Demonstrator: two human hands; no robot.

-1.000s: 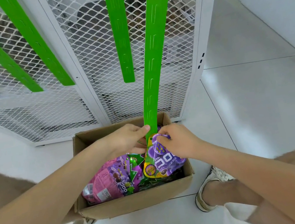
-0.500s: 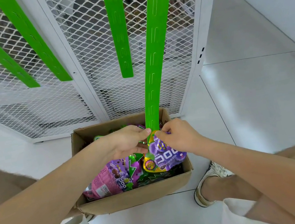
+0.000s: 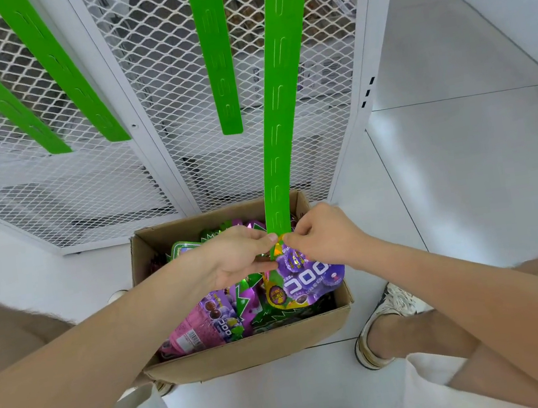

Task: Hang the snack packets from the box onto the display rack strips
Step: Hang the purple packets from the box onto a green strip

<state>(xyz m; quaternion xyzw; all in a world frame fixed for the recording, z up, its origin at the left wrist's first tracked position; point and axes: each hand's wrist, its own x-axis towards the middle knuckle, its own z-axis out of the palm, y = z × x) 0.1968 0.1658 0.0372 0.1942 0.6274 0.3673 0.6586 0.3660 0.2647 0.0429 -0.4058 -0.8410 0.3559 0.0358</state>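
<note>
While left hand [image 3: 234, 260] pinches the lower end of the green strip [image 3: 279, 116], right hand [image 3: 320, 238] pinches the purple packet [image 3: 309, 277] by its top against it, above the box [image 3: 247, 355]. Likely best: hold strip taut, seat packet fully on 1 tab before releasing.

Green slotted strip [image 3: 279, 126], purple packet [image 3: 309, 276], brown box [image 3: 247, 355], white mesh rack [image 3: 147, 82].

Floor [image 3: 466, 193] is just glossy white tile with thin grout lines. An open cardboard box [image 3: 247, 355] sits right on it, far side just in front of the white mesh rack [image 3: 159, 170], which stands on the floor too. A worn sneaker [image 3: 381, 326] is planted just right of the box.
</note>
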